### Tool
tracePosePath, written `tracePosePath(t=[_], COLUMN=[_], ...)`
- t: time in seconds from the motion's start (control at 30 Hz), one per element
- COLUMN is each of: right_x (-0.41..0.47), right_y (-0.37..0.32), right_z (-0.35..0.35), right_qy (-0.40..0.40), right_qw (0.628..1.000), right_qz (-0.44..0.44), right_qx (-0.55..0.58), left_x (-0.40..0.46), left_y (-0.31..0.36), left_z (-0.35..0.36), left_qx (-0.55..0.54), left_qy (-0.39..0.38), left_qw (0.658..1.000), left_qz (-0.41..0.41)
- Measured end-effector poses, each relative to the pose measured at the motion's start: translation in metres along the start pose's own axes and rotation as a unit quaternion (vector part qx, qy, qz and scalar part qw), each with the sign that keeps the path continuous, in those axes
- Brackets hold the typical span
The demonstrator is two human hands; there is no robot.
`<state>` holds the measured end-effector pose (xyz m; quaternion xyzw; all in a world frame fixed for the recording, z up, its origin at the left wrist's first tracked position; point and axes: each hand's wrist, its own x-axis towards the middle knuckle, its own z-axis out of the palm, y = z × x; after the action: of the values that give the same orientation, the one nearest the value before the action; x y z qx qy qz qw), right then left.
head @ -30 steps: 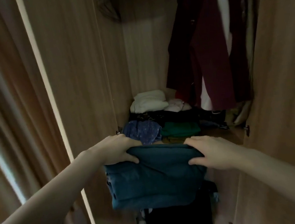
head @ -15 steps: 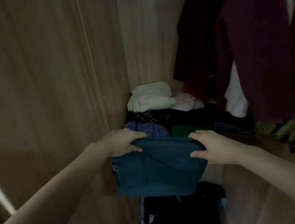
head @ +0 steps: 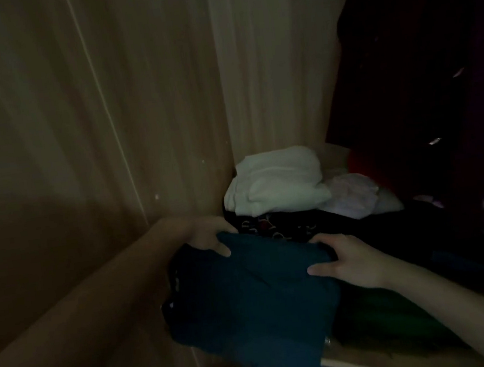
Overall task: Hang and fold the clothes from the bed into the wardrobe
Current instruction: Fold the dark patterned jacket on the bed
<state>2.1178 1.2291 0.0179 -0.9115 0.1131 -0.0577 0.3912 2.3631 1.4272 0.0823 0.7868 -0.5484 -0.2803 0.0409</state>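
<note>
Deep inside the dim wooden wardrobe (head: 133, 105) now. Left hand (head: 207, 236) clamped on the far left corner of the folded dark teal garment (head: 248, 298), thumb over the top. Right hand (head: 348, 261) gripping the far right edge, thumb pressed on top, fingers curled over the fold. Held at the front of the pale wooden shelf (head: 363, 363), near edge hanging past the lip. Just behind: black printed fabric (head: 273, 228), folded white cloth (head: 277, 182) on top. Green folded cloth (head: 388, 317) under the right wrist. Dark maroon hanging clothes (head: 420, 54) at right.
</note>
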Motion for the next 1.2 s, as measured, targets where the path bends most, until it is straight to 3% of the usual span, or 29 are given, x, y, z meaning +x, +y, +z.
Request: tracePosePath(t=[0.1, 0.17, 0.27, 0.37, 0.47, 0.67, 0.83, 1.07, 1.2], right_x=[0.052, 0.085, 0.115, 0.122, 0.126, 0.133, 0.143, 0.154, 0.155], right_y=[0.022, 0.042, 0.062, 0.059, 0.056, 0.085, 0.096, 0.101, 0.096], right_z=[-0.013, -0.005, 0.026, 0.05, 0.081, 0.141, 0.148, 0.155, 0.15], right_qy=[0.033, 0.058, 0.133, 0.229, 0.272, 0.132, 0.126, 0.101, 0.069], right_qw=[0.999, 0.997, 0.975, 0.917, 0.904, 0.939, 0.941, 0.939, 0.944], right_qz=[0.025, 0.049, 0.095, 0.06, 0.057, 0.137, 0.135, 0.153, 0.171], right_qx=[0.026, -0.005, -0.153, -0.321, -0.324, -0.287, -0.284, -0.29, -0.274], left_x=[0.045, 0.077, 0.116, 0.139, 0.144, 0.151, 0.169, 0.183, 0.186], left_y=[-0.016, -0.024, -0.038, -0.044, -0.046, -0.064, -0.077, -0.092, -0.09], left_z=[-0.022, -0.016, 0.025, 0.071, 0.107, 0.147, 0.16, 0.168, 0.163], left_qx=[0.019, 0.117, 0.313, 0.194, 0.089, 0.056, -0.005, 0.011, 0.018], left_qy=[0.029, 0.076, 0.186, 0.321, 0.329, 0.298, 0.277, 0.343, 0.327], left_qw=[0.997, 0.983, 0.921, 0.925, 0.938, 0.941, 0.948, 0.931, 0.934], left_qz=[-0.062, -0.115, -0.14, -0.055, -0.058, -0.151, -0.154, -0.121, -0.142])
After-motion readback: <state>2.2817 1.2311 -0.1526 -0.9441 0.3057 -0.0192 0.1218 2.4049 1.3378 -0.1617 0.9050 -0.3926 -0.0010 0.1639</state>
